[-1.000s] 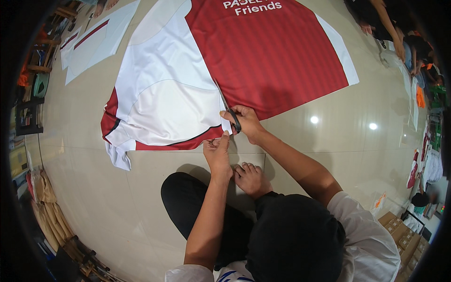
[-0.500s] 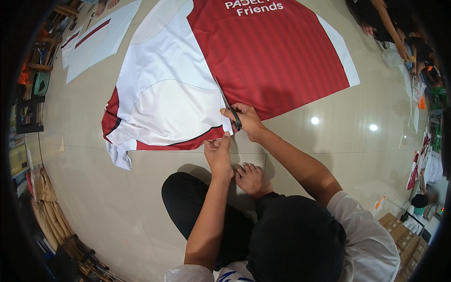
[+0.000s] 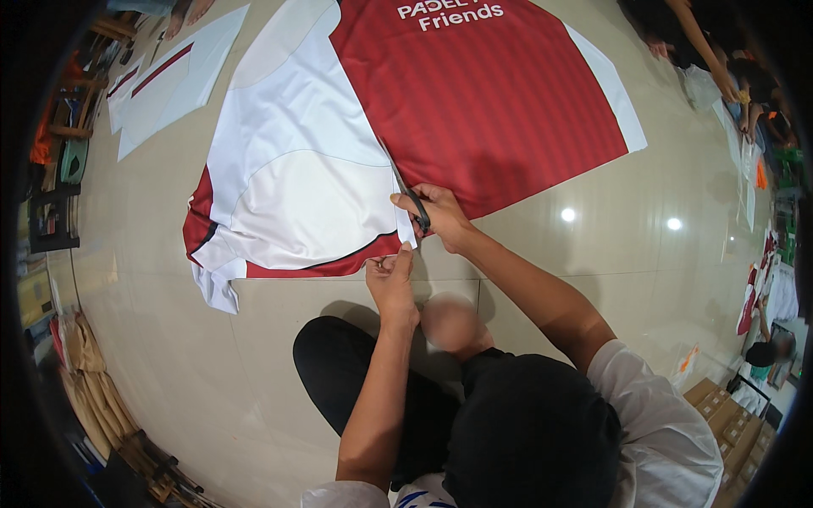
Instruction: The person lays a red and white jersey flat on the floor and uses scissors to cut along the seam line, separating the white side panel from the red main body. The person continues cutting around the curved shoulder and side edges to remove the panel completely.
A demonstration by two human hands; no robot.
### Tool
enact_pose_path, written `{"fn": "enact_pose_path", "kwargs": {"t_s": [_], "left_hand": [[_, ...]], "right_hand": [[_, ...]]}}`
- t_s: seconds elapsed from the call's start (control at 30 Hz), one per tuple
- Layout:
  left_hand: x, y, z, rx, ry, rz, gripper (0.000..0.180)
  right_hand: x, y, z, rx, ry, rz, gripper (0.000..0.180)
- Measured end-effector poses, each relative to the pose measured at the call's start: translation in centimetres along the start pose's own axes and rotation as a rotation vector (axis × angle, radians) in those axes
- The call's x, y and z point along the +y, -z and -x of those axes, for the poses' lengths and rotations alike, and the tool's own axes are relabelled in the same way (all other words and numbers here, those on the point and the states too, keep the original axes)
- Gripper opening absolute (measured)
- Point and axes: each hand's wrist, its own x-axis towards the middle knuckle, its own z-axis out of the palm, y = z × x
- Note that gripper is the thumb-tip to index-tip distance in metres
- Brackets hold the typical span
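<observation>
Spanning most of our view: one floor, pale, tiled, glossy. Next, one printed cloth, laid on that floor ahead of the person; white section at left, rumpled, with red and black trim; red section at right, striped, lying flatter. We judge it light, soft and limp, apt to slide on smooth tile and to ruck up; best held by its lower edge close to the blades, pinched and kept taut. Item: white pieces, flat, two with dark red bands, well apart at upper left. Item: right hand, fingers wrapped around scissor handles. Item: left hand, thumb and fingers pinching the cloth's lower edge. Item: scissors, black-handled, blades along the white-red border; we cannot tell their spread. Smallest: one white strip, between both hands.
</observation>
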Motion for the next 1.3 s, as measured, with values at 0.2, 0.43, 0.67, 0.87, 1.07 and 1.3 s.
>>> {"fn": "enact_pose_path", "kwargs": {"t_s": [0.2, 0.43, 0.67, 0.87, 1.07, 1.3], "left_hand": [[0.2, -0.2, 0.2, 0.013, -0.003, 0.005, 0.039], [0.5, -0.7, 0.3, 0.038, -0.002, 0.022, 0.038], [0.3, -0.4, 0.2, 0.036, 0.014, 0.005, 0.041], [0.5, -0.4, 0.3, 0.039, 0.021, 0.006, 0.042], [0.7, -0.7, 0.4, 0.046, 0.025, -0.002, 0.042], [0.6, -0.4, 0.3, 0.055, 0.021, 0.002, 0.041]], "right_hand": [[0.2, -0.1, -0.4, 0.004, 0.01, -0.007, 0.037], [0.4, 0.1, -0.4, -0.026, 0.008, 0.02, 0.039], [-0.7, -0.3, -0.6, -0.018, 0.012, -0.024, 0.04], [-0.8, -0.2, -0.9, -0.023, 0.021, -0.031, 0.04], [-0.6, 0.0, -1.0, -0.031, 0.013, -0.018, 0.04], [-1.4, -0.3, -1.7, -0.025, 0.021, -0.03, 0.039]]}}
